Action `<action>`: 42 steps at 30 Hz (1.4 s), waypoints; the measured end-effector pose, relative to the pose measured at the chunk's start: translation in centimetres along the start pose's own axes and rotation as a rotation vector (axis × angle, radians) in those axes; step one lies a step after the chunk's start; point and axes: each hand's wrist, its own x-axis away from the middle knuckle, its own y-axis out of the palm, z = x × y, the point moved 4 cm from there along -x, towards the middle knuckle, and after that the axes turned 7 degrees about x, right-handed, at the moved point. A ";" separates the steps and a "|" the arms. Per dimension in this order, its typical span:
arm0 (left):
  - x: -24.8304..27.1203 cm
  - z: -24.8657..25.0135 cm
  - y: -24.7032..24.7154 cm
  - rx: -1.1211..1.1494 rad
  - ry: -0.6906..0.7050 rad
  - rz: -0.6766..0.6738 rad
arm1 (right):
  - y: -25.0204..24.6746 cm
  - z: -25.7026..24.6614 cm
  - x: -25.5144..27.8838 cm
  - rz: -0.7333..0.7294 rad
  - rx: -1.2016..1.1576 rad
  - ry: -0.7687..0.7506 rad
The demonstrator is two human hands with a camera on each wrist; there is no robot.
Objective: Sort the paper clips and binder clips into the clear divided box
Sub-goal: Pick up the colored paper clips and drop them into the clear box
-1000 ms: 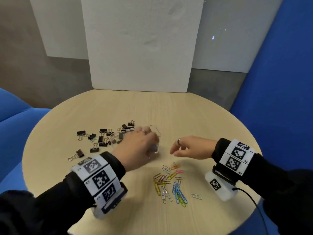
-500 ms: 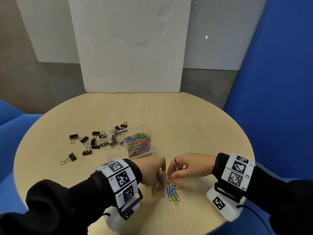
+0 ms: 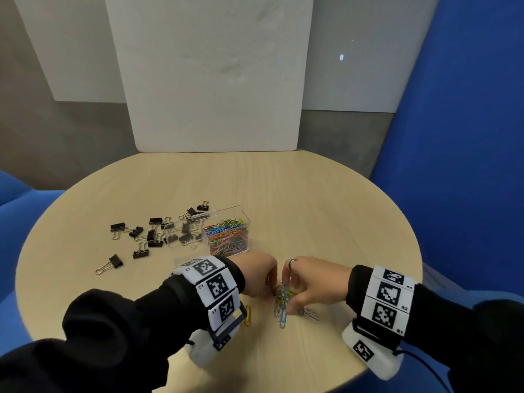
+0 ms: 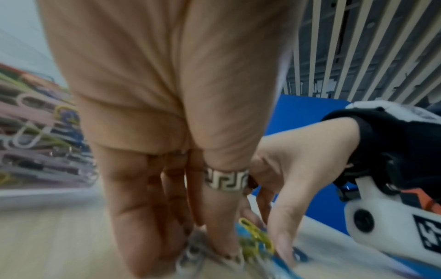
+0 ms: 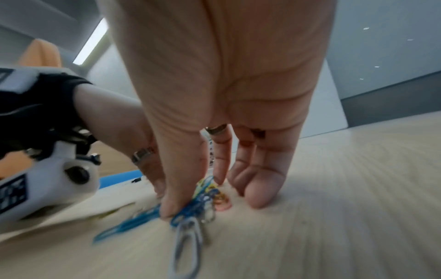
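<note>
Down at the near edge of the bench (image 3: 326, 194), the loose paper clips (image 3: 282, 303) are being bunched together: the left hand (image 3: 256, 275), over at the clear box (image 3: 209, 236) a second ago, is now meeting the right hand (image 3: 314, 282), both grips curled and pinching the pile. That box's right compartment is already filling with coloured clips. Beyond it, the binder clips (image 3: 141, 239) are lying untouched, so sorting those is looking like the later job.
</note>
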 end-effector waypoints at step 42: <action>4.1 -11.2 -4.9 0.317 -0.248 0.382 | -5.1 -1.5 -4.3 0.093 -0.107 0.004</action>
